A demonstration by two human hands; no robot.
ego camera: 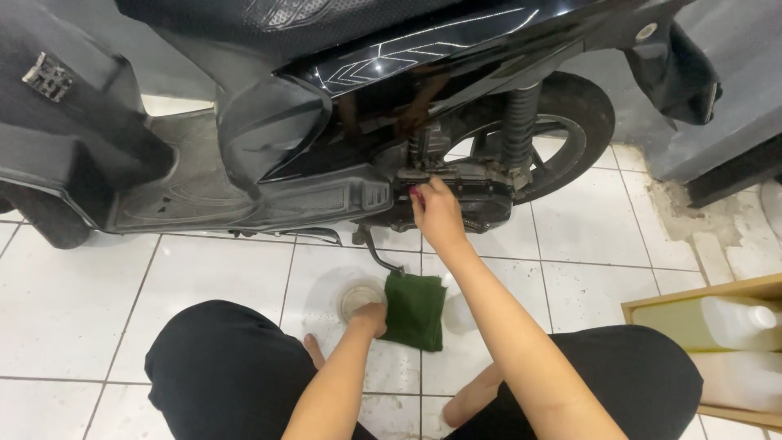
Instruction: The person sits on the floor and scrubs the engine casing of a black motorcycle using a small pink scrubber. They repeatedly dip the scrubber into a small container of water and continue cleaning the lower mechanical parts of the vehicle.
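head view, looking down, close

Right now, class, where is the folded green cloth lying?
In the head view, the green cloth lies on the white tiled floor below the scooter's engine case, just right of the left hand.

White tiled floor (73,310) carried everything. Black scooter (269,138) stood on it, rear wheel (570,130) on tiles. Folded green cloth (415,310) lay beside round lid (358,297). Wooden tray (652,305) sat at right edge.
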